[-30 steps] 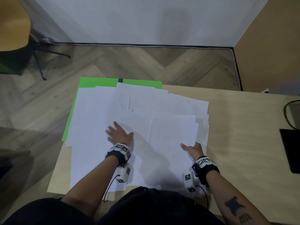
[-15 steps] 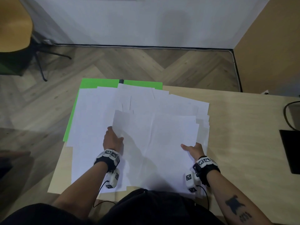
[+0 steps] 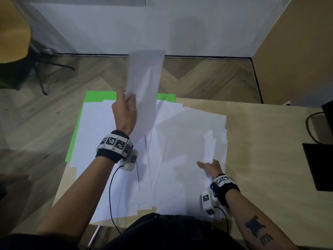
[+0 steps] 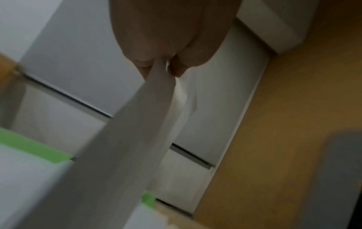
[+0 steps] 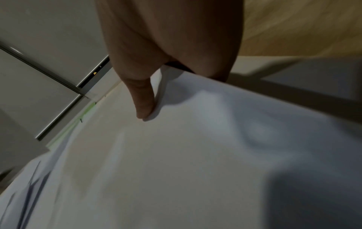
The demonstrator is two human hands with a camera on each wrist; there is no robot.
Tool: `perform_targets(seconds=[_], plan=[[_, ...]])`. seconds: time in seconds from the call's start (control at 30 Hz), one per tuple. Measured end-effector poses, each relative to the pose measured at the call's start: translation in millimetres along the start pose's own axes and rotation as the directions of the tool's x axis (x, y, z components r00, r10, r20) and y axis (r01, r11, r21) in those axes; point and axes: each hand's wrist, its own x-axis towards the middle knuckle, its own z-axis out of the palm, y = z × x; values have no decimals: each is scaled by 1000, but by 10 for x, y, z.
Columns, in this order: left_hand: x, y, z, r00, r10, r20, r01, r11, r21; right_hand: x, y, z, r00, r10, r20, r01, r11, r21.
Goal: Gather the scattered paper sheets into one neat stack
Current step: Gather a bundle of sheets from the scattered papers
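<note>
Several white paper sheets lie overlapping across the left half of the wooden table. My left hand pinches one white sheet by its near edge and holds it upright above the spread; in the left wrist view that sheet runs out from between thumb and fingers. My right hand grips the right edge of the top sheets. Its thumb lies on the paper and its fingers are tucked beneath.
A green sheet shows under the papers at the far-left corner. A flat black device and a cable lie at the table's right edge. A chair stands on the floor at far left.
My left hand went from resting flat on the papers to pinching one sheet's edge, then raised that sheet high above the table. The right hand stayed at the pile's right edge.
</note>
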Motion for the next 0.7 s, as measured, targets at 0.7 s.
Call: perform_targets(seconds=[0.7], plan=[[-1479, -804, 748, 545, -509, 666, 287, 860, 422, -122, -77, -52, 997, -38, 61, 32, 995, 93]])
